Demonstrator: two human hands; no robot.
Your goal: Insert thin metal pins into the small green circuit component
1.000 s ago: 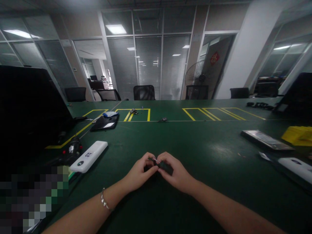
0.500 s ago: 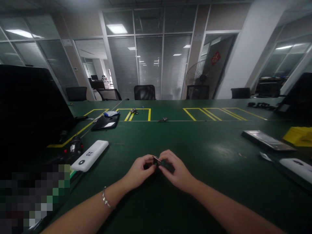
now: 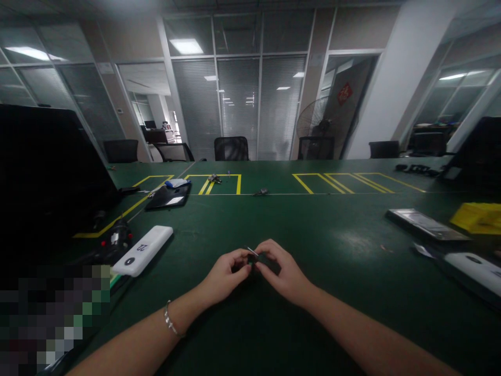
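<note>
Looking at a green table point(image 3: 321, 224) with a dark monitor point(image 3: 47, 172) at far left and a white device point(image 3: 147, 249) lying nearby. Seeing right hand point(image 3: 291, 277) and left hand point(image 3: 225, 274) close together over the table's near part, with left thumb and fingertips clamped on a small dark piece point(image 3: 251, 258) between both hands. Can't make out the grip of the right fingers, curled just beside a thin silvery strip point(image 3: 252, 251) angled across that gap.
</note>
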